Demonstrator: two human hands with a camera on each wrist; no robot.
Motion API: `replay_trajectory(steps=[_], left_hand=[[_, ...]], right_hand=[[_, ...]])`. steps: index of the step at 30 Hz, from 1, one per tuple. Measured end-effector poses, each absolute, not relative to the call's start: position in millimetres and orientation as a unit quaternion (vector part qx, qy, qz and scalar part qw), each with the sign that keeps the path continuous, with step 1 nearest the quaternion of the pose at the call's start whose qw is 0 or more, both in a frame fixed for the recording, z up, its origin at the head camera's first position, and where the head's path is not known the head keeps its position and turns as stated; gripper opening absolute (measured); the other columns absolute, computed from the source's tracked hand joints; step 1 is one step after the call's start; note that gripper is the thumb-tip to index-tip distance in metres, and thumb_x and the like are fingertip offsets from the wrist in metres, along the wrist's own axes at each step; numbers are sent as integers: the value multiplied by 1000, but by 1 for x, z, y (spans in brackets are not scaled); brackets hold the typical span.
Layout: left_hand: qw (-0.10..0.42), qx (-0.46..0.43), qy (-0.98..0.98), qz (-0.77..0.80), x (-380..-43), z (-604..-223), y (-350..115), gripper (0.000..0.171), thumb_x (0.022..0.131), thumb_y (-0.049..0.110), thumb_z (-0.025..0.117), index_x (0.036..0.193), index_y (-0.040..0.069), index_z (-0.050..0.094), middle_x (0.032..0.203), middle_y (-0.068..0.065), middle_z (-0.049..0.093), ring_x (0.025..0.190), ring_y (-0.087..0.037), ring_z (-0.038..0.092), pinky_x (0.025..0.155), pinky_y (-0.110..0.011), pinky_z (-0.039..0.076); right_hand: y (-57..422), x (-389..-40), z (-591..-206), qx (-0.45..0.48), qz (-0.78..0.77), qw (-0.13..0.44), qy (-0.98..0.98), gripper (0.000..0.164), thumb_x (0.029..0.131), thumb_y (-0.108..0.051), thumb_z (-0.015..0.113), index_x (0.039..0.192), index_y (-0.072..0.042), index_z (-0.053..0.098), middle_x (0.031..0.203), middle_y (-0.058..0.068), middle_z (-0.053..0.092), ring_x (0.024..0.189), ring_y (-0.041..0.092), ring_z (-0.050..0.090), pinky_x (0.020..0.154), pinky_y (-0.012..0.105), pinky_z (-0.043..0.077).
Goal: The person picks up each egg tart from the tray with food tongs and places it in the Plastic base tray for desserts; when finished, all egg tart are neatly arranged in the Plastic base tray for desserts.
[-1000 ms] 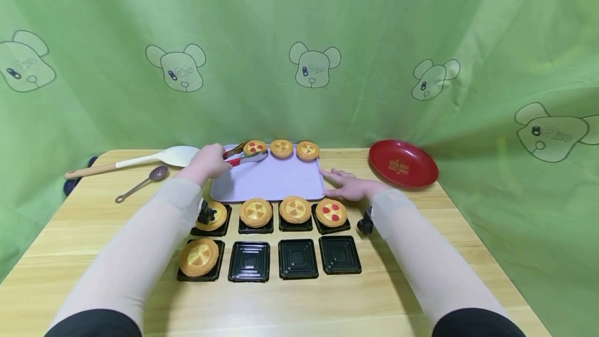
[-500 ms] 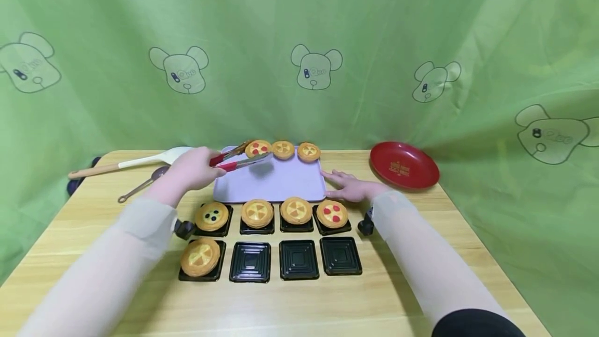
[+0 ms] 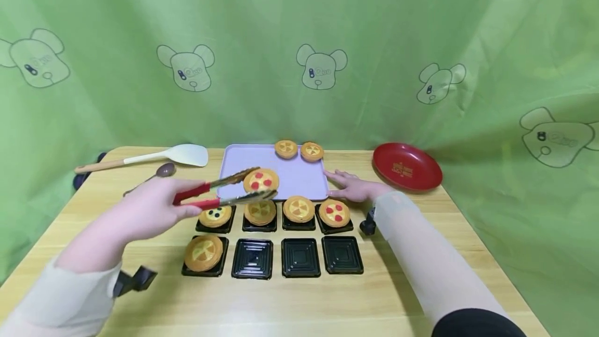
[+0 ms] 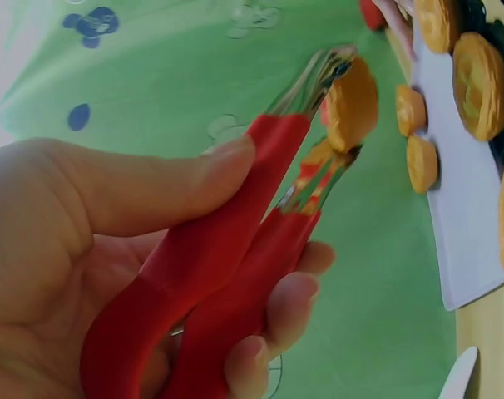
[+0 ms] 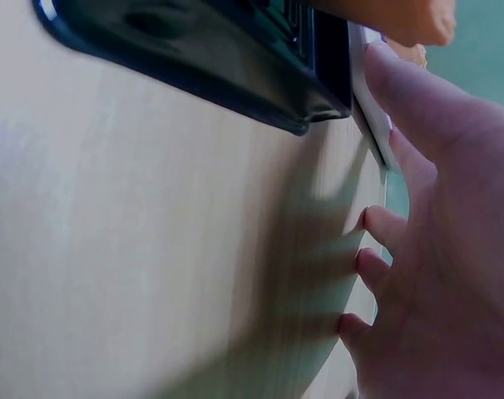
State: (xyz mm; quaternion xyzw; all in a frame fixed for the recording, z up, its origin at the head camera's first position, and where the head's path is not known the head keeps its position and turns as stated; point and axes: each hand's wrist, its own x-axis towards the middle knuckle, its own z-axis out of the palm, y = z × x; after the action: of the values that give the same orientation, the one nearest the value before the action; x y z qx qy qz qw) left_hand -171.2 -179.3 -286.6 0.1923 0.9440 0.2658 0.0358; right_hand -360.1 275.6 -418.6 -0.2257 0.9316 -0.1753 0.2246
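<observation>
My left hand (image 3: 152, 209) grips a pair of tongs (image 4: 227, 241) by the red handles, thumb on one arm and fingers round the other. Between the metal tips is an egg tart (image 3: 260, 181) with red pieces on top, lifted off the lilac tray (image 3: 243, 156). In the head view it overlaps the tray's front edge, above a tart (image 3: 260, 213) in a black holder. My right hand (image 3: 353, 187) lies with fingers spread at the tray's right edge, its thumb and fingertips against the rim. Two more tarts (image 3: 286, 148) sit at the back of the tray.
In front stand two rows of square black holders (image 3: 252, 259); the back row and the front-left one (image 3: 203, 254) carry tarts. A white spatula (image 3: 187, 154) and brown spoon (image 3: 165, 170) lie at left. A red plate (image 3: 407, 166) is at right, near the green curtain (image 3: 262, 66).
The left hand has drawn the tongs back toward the body, carrying the red-topped tart off the tray's back left corner. The right hand has stayed at the tray's edge.
</observation>
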Motion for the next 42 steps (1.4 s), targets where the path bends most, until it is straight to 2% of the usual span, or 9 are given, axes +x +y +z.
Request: replay_trajectory(steps=[3, 8, 18, 27, 30, 31, 34, 37, 42], left_hand=[[49, 198, 939, 278, -151, -291, -187, 56, 89, 26, 75, 139, 7, 58, 95, -4, 67, 60, -15, 48, 56, -33, 42], [59, 191, 943, 267, -126, -309, -199, 55, 86, 27, 77, 137, 13, 61, 69, 5, 52, 57, -13, 42, 51, -29, 37], [91, 178, 933, 299, -108, -338, -203, 56, 85, 27, 78, 137, 14, 61, 70, 8, 51, 60, -9, 44, 55, -27, 38], [67, 148, 951, 263, -105, -342, -203, 63, 82, 29, 80, 139, 14, 58, 70, 6, 49, 61, -12, 43, 58, -31, 37], [69, 140, 959, 239, -105, -342, -202, 66, 81, 30, 81, 140, 14, 57, 71, 5, 50, 62, -14, 44, 59, -34, 39], [67, 137, 961, 229, -105, -342, -201, 66, 80, 29, 82, 140, 14, 58, 76, 3, 57, 66, -14, 48, 62, -36, 42], [63, 135, 968, 204, -107, -343, -198, 67, 78, 28, 83, 139, 14, 59, 98, -8, 69, 81, -19, 60, 70, -45, 48], [53, 140, 971, 186, -110, -344, -195, 64, 77, 26, 85, 136, 14, 61, 122, -13, 66, 98, -26, 64, 79, -52, 50], [54, 142, 972, 177, -113, -348, -191, 60, 77, 24, 84, 133, 13, 64, 121, -12, 67, 91, -21, 63, 74, -49, 50]], right_hand=[[276, -362, -418, -226, -178, 225, 931, 80, 98, -55, 50, 160, -23, 9, 160, 26, -4, 143, 50, -4, 107, 69, -2], [276, -367, -422, -224, -177, 221, 933, 81, 98, -56, 51, 160, -24, 10, 161, 24, -3, 144, 48, -4, 108, 68, -1], [282, -377, -438, -210, -179, 222, 935, 84, 95, -60, 52, 160, -28, 10, 163, 17, -4, 146, 42, -4, 110, 66, -1], [276, -367, -428, -225, -175, 216, 934, 80, 98, -56, 49, 160, -24, 10, 162, 22, -2, 146, 44, -3, 110, 65, -2], [274, -362, -422, -225, -176, 215, 934, 79, 99, -52, 50, 160, -22, 10, 161, 24, -2, 145, 46, -3, 110, 65, -2], [273, -362, -421, -223, -175, 215, 935, 78, 100, -50, 51, 160, -21, 10, 161, 24, -2, 145, 45, -3, 111, 64, -2], [272, -360, -418, -226, -177, 213, 934, 77, 100, -47, 52, 160, -17, 12, 160, 26, -1, 144, 48, -2, 110, 66, -1], [273, -360, -418, -229, -178, 212, 933, 78, 100, -49, 50, 160, -18, 11, 160, 26, -1, 144, 48, -2, 110, 66, -2], [272, -359, -420, -229, -178, 212, 933, 78, 100, -50, 50, 160, -20, 10, 160, 25, -2, 144, 48, -3, 110, 65, -3]])
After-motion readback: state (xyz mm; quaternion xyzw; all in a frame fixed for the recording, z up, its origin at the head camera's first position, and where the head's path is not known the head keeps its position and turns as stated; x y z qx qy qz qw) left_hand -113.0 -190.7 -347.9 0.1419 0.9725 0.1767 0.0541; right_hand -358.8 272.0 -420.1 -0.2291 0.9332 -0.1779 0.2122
